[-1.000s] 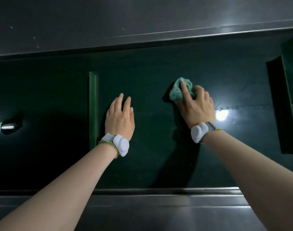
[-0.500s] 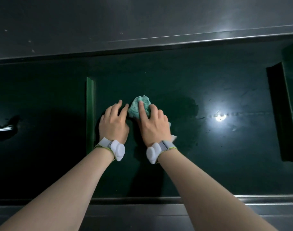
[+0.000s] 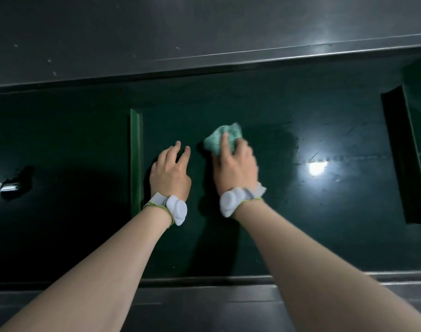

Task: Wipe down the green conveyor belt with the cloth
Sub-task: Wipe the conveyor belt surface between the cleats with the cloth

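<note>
The dark green conveyor belt runs left to right across the view. A crumpled teal cloth lies on it near the middle, and my right hand presses down on it with fingers over its near part. My left hand rests flat on the belt just left of the cloth, fingers slightly apart, holding nothing. A damp streak shows on the belt to the right of the cloth. Both wrists wear white bands.
A raised green cleat crosses the belt left of my left hand, and another cleat stands at the right. Grey metal rails border the belt at the far side and near side. A bright light reflection glares right of the cloth.
My right hand swept the cloth left until it was beside my left hand, then moved it back a little to the right and farther away. My left hand stayed flat in place.
</note>
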A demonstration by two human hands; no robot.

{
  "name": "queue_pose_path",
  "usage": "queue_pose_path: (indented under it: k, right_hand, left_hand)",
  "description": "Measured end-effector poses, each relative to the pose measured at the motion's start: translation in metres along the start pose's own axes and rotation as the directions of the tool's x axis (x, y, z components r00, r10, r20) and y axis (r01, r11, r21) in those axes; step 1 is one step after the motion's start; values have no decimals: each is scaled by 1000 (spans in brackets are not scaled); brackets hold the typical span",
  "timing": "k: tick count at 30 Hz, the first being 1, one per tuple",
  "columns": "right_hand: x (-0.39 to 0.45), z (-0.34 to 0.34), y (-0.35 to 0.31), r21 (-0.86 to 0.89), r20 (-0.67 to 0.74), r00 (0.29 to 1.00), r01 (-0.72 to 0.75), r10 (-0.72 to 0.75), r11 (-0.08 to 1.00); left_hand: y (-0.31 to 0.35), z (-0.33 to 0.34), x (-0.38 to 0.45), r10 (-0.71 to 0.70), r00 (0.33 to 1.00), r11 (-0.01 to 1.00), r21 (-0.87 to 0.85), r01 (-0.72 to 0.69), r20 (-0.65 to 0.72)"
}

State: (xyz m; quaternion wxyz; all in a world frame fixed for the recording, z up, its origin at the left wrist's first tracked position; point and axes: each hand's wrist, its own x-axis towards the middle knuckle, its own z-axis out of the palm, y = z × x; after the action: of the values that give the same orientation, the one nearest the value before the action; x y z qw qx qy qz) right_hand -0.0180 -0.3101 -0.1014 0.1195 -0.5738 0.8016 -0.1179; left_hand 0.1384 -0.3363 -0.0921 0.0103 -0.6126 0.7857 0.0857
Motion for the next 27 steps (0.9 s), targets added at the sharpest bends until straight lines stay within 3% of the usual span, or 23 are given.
queue_pose_path:
  k: [3, 6, 10, 12, 15, 20, 24, 27]
  right_hand:
    - [-19, 7, -25, -13, 71, 994, 82, -81, 997]
    - [-11, -4, 5, -59, 94, 989, 117, -111, 991]
    - [14, -35, 83, -129, 8, 999, -51, 52, 990]
    - [25, -52, 121, -132, -36, 990, -138, 135, 982]
    - [37, -55, 127, -100, -83, 958, -282, 274, 954]
    - [28, -16, 24, -30, -83, 974, -214, 211, 976]
    - [10, 23, -74, -21, 7, 999, -41, 41, 999]
    - [2, 32, -96, -29, 13, 999, -33, 34, 999]
  left_hand:
    - [-6, -3, -1, 55, 998, 999, -2, -55, 9]
    - [-12, -7, 0, 91, 995, 996, 11, -92, 49]
    - [-36, -19, 17, 251, 966, 959, 121, -257, 60]
    - [-57, -28, 24, 277, 960, 942, 208, -262, -44]
    - [-75, -35, 28, 38, 980, 986, 166, -5, -193]
    - [-65, -28, 43, -386, 920, 911, -186, 367, -74]
    - [-68, -20, 39, -328, 943, 944, -48, 325, -61]
    - [-74, -18, 36, -271, 961, 961, 35, 273, -59]
